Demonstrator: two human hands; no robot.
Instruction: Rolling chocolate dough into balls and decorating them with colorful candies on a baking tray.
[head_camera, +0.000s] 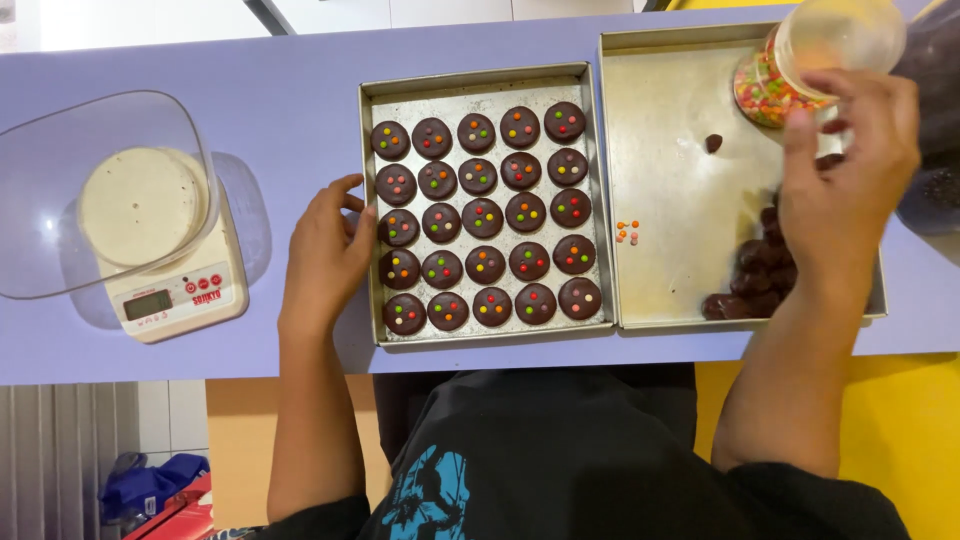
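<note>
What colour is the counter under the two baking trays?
The counter is pale lilac-purple, seen in the head view.

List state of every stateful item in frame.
Left tray: filled, five rows of five topped chocolate discs.
Right tray: mostly bare, chocolates piled in near-right corner.
Sprinkle jar: tilted, lid off.
Scale: clear bowl on top.
Left hand: resting on tray edge.
Right hand: gripping jar.

Scale (165, 270) at counter's (290, 90) left, bowl (60, 190) on it; tray of cookies (480, 85) centre, left hand (325, 255) touching its edge; second tray (680, 120) right, jar (800, 70) above.
</note>
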